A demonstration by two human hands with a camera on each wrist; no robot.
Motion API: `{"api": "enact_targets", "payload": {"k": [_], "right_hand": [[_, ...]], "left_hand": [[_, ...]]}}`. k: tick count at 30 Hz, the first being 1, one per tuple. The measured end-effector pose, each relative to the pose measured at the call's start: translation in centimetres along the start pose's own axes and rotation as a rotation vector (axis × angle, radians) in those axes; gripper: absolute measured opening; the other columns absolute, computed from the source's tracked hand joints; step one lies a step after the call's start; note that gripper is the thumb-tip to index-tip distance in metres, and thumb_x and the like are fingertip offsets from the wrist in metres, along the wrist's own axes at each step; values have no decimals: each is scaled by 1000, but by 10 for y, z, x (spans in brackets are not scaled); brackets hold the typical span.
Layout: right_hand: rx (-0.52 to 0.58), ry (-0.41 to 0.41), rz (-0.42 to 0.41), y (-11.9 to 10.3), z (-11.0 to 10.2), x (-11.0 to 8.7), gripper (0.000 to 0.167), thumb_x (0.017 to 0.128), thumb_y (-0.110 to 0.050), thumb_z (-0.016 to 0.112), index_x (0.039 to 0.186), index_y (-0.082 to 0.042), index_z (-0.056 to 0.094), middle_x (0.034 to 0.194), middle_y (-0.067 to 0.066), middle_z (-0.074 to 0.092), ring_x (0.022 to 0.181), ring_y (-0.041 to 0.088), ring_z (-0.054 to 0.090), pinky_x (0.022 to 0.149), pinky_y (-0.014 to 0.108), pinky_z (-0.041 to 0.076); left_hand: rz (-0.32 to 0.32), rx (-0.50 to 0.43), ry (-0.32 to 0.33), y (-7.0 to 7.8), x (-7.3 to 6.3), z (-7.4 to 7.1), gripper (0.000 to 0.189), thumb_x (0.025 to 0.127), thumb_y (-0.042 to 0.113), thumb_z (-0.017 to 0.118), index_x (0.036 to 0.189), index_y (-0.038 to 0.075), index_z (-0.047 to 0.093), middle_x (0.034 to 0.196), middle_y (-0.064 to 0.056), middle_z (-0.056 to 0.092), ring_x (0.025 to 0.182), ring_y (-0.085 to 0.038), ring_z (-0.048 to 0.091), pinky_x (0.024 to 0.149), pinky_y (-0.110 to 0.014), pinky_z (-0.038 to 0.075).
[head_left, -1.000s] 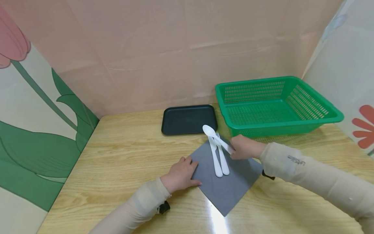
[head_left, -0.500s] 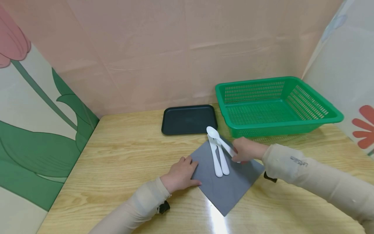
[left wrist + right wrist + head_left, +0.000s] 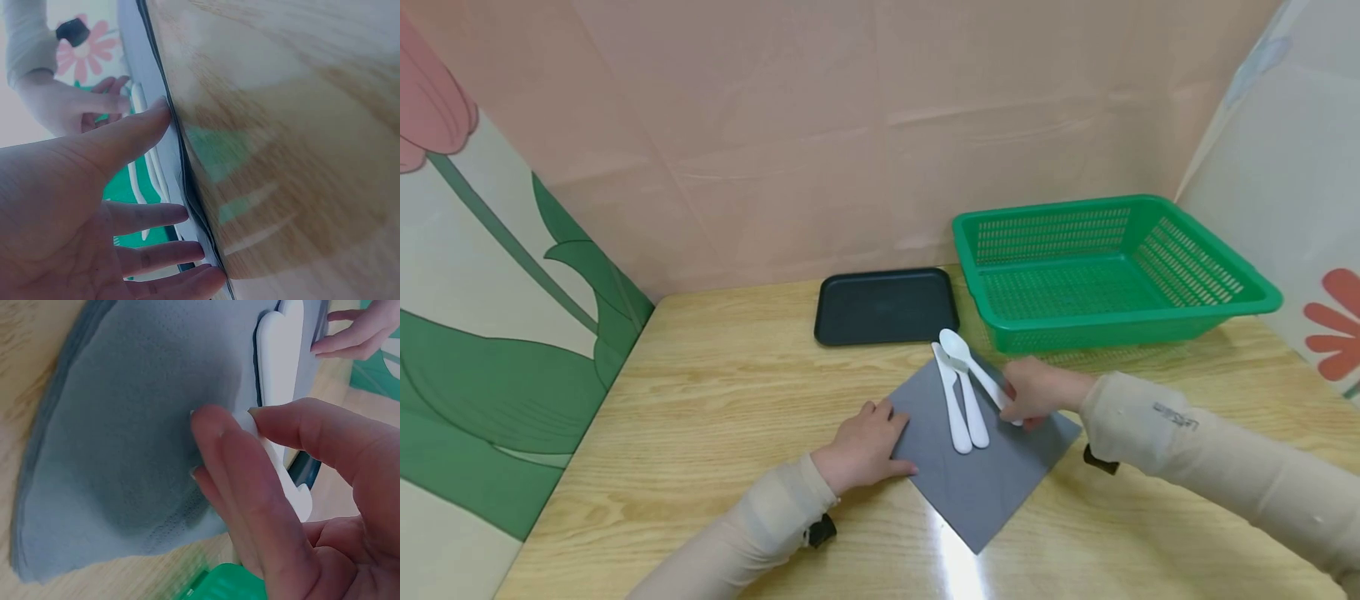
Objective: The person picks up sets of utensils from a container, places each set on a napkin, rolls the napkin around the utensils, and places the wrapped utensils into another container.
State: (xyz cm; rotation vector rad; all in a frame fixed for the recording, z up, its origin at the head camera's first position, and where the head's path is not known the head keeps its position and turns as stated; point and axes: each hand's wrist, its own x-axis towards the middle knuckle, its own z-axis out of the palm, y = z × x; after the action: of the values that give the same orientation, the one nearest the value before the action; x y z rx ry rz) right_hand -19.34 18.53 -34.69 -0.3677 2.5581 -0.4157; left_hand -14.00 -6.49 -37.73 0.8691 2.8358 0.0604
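Observation:
A grey paper napkin (image 3: 981,500) lies folded on the wooden table, one corner toward the wearer. White plastic cutlery rests on it: a knife (image 3: 953,408), a fork (image 3: 974,417) beside it, and a spoon (image 3: 988,386) slanting to their right. My right hand (image 3: 1036,392) pinches the end of the spoon's handle between thumb and fingers, close over the napkin. The spoon's bowl overlaps the fork's head in the head view. At the napkin's left edge, my left hand (image 3: 863,446) touches it with spread, nearly straight fingers (image 3: 156,217).
Behind the napkin stands a black tray (image 3: 886,307) with a low rim. A green slatted basket (image 3: 1105,329) takes up the back right, close behind my right hand. A pink sheet (image 3: 790,150) backs the table.
The spoon has shifted right and toward the wearer with my right hand, its handle lowering beside the fork, whose head is now mostly covered. My left hand stays in place.

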Motion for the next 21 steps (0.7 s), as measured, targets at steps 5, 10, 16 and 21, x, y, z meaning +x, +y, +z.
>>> {"api": "enact_targets", "payload": {"k": [5,10,16,21], "right_hand": [[9,-6,-5,1,1,-1,20,78,-14,69,69,-5,53,61,4,62,51,9,60,50,21,46],[39,-16,-5,2,3,-3,21,78,-14,69,71,-4,52,63,5,62,52,9,61,51,22,48],[72,-31,-1,5,5,-6,20,79,-15,69,74,-4,52,66,5,61,54,9,62,53,23,49],[89,-35,3,7,6,-7,21,79,-15,69,74,-4,53,65,4,63,54,9,62,53,23,49]], "left_hand": [[1,-4,5,0,0,0,67,80,50,66,129,5,53,121,-13,55,101,-24,52,75,-33,50],[2,-4,3,0,0,0,67,80,50,66,128,5,53,121,-13,55,101,-24,52,75,-33,50],[1,-3,3,-1,0,1,66,80,50,67,128,6,54,120,-12,55,100,-23,52,74,-33,50],[4,-8,2,-1,0,1,66,81,50,66,128,5,53,120,-13,55,101,-24,52,75,-34,51]]}}
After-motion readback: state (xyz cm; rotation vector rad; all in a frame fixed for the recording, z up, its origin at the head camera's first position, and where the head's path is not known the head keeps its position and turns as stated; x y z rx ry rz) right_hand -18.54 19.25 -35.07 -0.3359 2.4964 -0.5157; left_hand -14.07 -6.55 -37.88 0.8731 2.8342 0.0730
